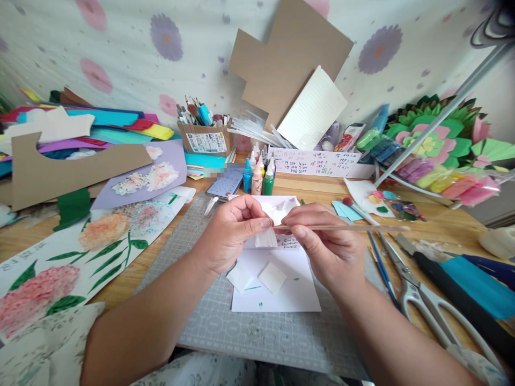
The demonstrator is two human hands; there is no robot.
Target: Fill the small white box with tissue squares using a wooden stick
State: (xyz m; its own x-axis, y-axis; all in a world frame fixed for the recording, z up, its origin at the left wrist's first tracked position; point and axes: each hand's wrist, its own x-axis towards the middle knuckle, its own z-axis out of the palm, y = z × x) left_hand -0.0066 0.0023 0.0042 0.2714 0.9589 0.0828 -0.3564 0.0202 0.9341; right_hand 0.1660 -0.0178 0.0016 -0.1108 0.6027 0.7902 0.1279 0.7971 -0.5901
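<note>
Wooden surface, crowded on every side of a grey mat.
From my remote station I see the surface [454, 224] carrying a gridded cutting mat [209, 327] at its middle. Left of the mat I have a flower-painted sheet [116, 249]; just behind it, a phone [225, 182] beside a cluster of paint bottles [256, 181]. Farther back I make out a cardboard pen box [207, 140]. To the right I see slim blue brushes [385, 271], metal scissors [424, 296] and a paint-dabbed white sheet [362, 192].

two hands [231, 230] [333, 249], one held stick [374, 228], two flat paper squares [240, 277] [272, 277], one phone [225, 182]
</note>
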